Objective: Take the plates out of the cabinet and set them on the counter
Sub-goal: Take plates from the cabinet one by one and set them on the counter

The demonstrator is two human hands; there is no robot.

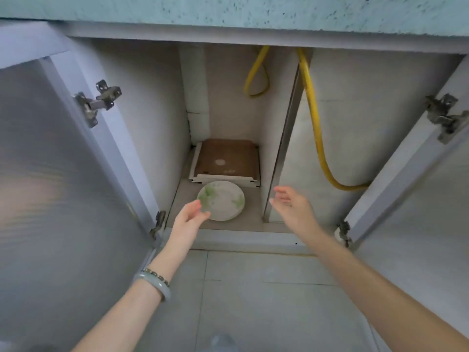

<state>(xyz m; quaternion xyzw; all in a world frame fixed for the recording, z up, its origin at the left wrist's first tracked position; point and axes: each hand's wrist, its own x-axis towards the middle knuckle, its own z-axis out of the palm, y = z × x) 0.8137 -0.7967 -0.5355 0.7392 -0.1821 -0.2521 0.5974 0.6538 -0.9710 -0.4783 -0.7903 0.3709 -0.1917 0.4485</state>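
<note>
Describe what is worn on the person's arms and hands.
No sleeves show; both forearms are bare. At the left hand, the wrist wears a smooth pale grey-green bangle and a thin bracelet of small beads. The right hand and wrist wear nothing; no gloves, no visible rings.

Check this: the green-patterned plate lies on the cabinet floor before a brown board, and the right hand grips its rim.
One error: in the head view the right hand is open, to the right of the plate, gripping nothing. The plate does lie on the cabinet floor before the brown board.
</note>
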